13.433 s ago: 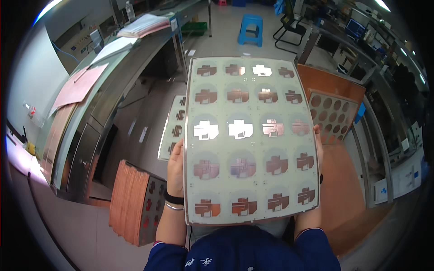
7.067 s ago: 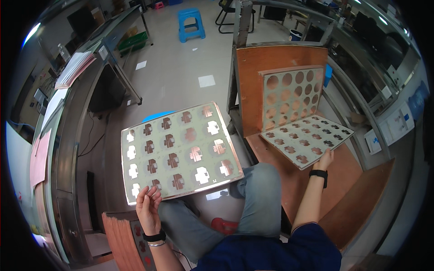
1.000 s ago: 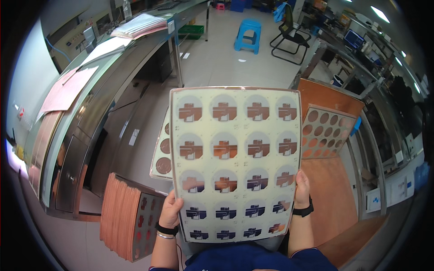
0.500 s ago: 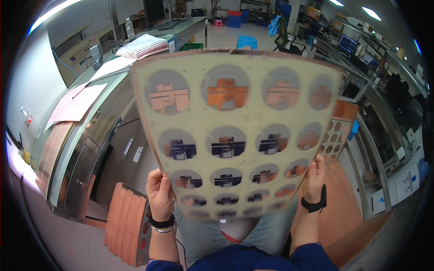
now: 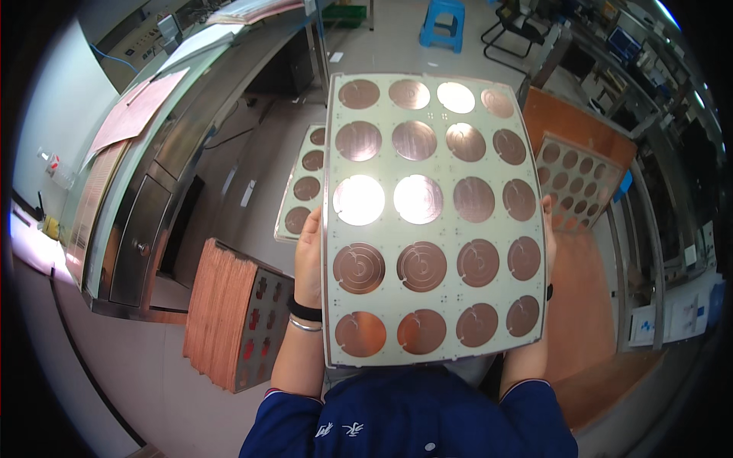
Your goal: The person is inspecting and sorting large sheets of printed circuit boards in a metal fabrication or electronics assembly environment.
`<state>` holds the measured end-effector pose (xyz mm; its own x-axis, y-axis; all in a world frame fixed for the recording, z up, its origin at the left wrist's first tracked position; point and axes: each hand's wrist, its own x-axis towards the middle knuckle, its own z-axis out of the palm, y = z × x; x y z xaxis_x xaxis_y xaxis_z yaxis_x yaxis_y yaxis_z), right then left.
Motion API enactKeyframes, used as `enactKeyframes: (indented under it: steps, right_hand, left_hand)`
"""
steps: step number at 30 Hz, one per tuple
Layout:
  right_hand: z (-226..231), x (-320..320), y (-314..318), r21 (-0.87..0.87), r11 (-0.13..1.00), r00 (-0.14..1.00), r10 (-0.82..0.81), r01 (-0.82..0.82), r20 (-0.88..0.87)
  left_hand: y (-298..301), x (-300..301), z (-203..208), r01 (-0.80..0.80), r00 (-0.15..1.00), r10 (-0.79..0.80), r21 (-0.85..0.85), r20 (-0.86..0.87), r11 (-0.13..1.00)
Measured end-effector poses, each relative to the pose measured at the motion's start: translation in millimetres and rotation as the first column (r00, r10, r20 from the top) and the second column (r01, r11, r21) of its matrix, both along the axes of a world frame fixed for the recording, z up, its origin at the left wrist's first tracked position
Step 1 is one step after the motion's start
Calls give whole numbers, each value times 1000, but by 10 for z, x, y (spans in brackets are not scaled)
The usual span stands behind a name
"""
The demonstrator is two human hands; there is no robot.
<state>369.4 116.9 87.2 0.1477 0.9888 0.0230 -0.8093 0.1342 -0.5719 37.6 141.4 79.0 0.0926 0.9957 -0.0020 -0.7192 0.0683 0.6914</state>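
I hold up a large pale green circuit board panel (image 5: 439,233) with rows of round copper discs on the face toward me. Some discs glare with reflected light. My left hand (image 5: 308,248) grips its left edge, with most of the fingers hidden behind it. At the opposite edge, my right hand (image 5: 549,233) shows only in part, since the panel covers much of it. Beyond the left edge, part of a second panel (image 5: 286,206) with similar discs shows.
A thick stack of copper-edged panels (image 5: 221,313) stands on the floor at my left, beside a metal-fronted workbench (image 5: 137,244). To the right, another panel (image 5: 569,179) leans on a brown board (image 5: 588,114). A blue stool (image 5: 443,23) stands farther off.
The panel face toward me now shows round copper discs instead of stepped copper patterns. My hands have moved up along the view. A second panel has come into sight at the left.
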Motion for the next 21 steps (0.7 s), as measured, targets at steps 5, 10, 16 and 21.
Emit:
enactKeyframes:
  steps: [5,10,16,21]
  right_hand:
    - [3,-40,-79,-49,995,994,-84,87,65]
    - [6,-80,-129,-74,994,995,-83,87,47]
    - [3,-78,-139,-103,986,990,-123,129,67]
    - [-231,106,-84,-87,988,979,-108,124,171]
  left_hand:
    - [-101,50,-21,26,1000,-25,-47,18,999]
    - [-67,13,-236,-87,949,64,-61,-310,994]
    - [-60,-12,-394,-80,947,65,-33,-316,996]
    - [-52,-43,-441,-77,935,59,-39,-349,996]
